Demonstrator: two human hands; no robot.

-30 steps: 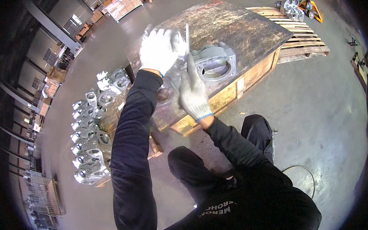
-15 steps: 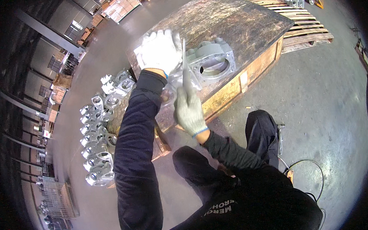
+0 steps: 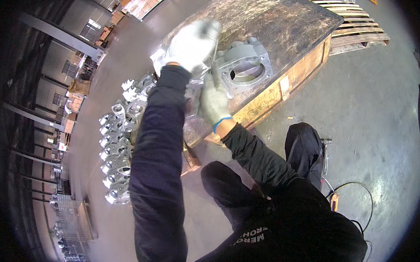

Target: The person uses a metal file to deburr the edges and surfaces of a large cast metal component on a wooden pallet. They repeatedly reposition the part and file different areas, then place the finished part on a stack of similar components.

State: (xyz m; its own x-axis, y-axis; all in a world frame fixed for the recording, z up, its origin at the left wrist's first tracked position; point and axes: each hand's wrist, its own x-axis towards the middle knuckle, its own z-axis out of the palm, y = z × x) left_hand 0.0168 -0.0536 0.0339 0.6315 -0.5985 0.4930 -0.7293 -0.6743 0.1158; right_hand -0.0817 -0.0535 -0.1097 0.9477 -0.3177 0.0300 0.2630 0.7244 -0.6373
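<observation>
Gripping a thin stick (image 3: 216, 51) in right hand (image 3: 213, 98), left of metal block (image 3: 242, 55); too blurry to tell the grip of left hand (image 3: 192, 44).

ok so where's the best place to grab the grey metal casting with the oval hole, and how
Probably the front rim of the casting, from its right: the hole faces the near edge of the wooden box, so the rim offers a lip to hook. Its right side looks unblocked, while the right hand crowds its left.
</observation>
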